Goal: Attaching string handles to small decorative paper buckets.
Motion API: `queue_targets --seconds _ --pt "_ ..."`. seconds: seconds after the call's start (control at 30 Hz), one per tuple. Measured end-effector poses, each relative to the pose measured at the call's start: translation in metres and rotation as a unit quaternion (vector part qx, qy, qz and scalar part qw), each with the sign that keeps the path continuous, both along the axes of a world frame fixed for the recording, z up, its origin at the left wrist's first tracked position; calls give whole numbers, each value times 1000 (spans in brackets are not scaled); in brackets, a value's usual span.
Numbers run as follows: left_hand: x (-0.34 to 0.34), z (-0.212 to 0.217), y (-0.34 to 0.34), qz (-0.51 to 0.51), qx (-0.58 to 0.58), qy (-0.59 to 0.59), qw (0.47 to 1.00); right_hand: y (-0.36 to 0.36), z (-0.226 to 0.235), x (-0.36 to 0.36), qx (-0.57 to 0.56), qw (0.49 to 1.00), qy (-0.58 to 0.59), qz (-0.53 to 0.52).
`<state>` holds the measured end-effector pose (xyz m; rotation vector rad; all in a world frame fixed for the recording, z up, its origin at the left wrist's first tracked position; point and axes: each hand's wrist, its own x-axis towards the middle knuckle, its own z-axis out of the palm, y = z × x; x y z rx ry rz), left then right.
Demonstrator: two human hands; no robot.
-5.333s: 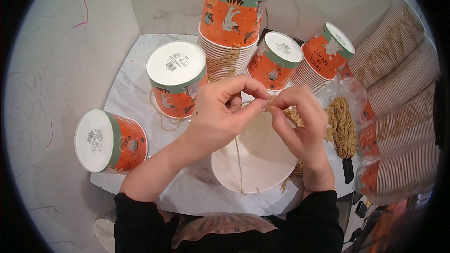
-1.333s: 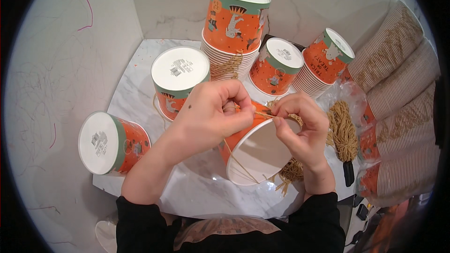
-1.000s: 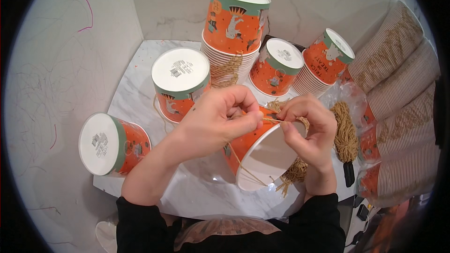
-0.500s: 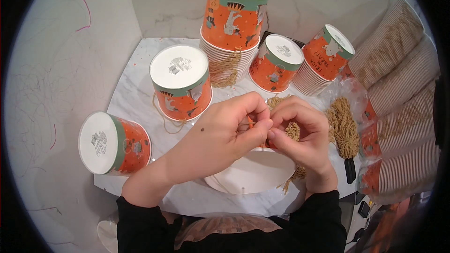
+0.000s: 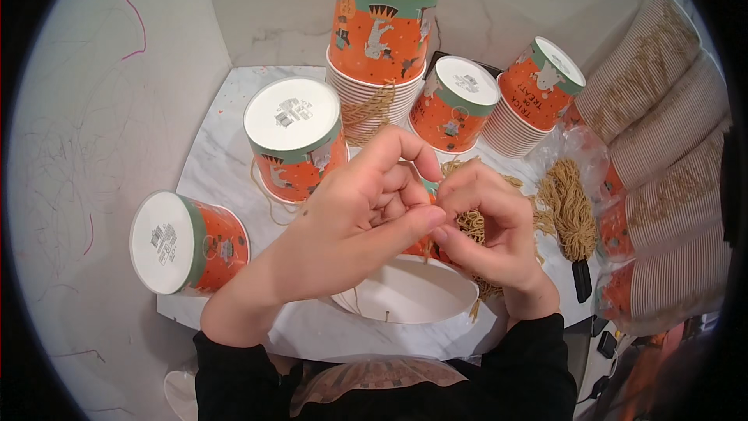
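Observation:
An orange paper bucket lies tipped in front of me, its white mouth toward me. My left hand is above it, index finger raised, the other fingers curled in and the thumb reaching to my right fingertips. My right hand pinches thumb against forefinger at the same spot. A short piece of tan twine shows below the fingertips at the bucket's rim; what lies between the fingers is mostly hidden. More twine runs inside the bucket. Loose twine lies behind my right hand.
Upside-down buckets stand at the left, centre left and in a tall stack at the back. Another bucket and a stack are farther right. A twine bundle lies near bagged bucket stacks.
My left index finger has lifted away from the thumb, and the left hand has opened out somewhat. The right hand keeps its pinch. The tipped bucket's mouth shows slightly further left.

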<state>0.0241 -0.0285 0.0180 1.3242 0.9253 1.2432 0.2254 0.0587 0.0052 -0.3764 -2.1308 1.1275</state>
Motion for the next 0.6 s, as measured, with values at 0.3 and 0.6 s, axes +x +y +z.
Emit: queue_targets --seconds 0.3,0.6 --pt "6 -7 -1 28 41 -156 986 -2 5 1 24 998 9 53" --pt "7 3 -1 66 127 -200 969 4 4 2 -100 991 -19 91"
